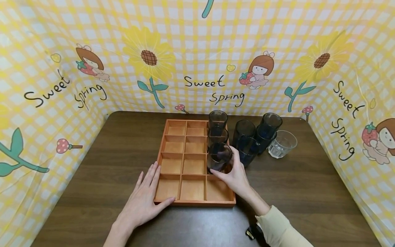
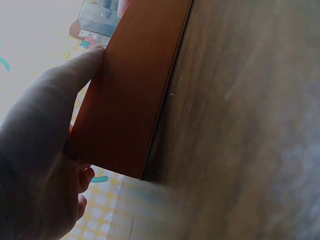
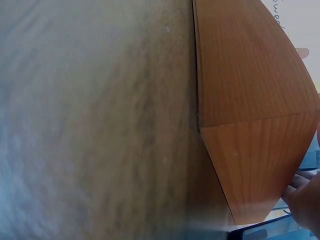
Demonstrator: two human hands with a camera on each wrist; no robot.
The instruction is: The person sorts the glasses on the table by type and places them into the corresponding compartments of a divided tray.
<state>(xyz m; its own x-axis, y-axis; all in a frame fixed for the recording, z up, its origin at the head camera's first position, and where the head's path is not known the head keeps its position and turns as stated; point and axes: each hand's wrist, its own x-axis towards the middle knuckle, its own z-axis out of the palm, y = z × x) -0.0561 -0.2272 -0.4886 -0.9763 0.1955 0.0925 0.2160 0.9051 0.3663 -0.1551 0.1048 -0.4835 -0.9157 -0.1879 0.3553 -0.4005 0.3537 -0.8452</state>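
A wooden compartment box (image 1: 193, 203) lies on the table. My right hand (image 1: 239, 175) grips a dark drinking glass (image 1: 219, 156) between thumb and fingers, in the third compartment from the back of the right column. Whether its base touches the compartment floor is hidden. Behind it, two more dark glasses (image 1: 218, 120) stand upright in the same column. With straight fingers along the left side and the thumb at the front edge, my left hand (image 1: 143, 197) rests on the box's near left corner; the left wrist view shows that thumb (image 2: 82, 67) against the front wall (image 2: 135, 90).
Right of the box stand several dark glasses (image 1: 245, 128), close together, and a clear glass (image 1: 285, 142) beside them. The dark wood table (image 1: 308, 192) extends on both sides. A patterned cloth (image 1: 191, 51) hangs round the back and sides.
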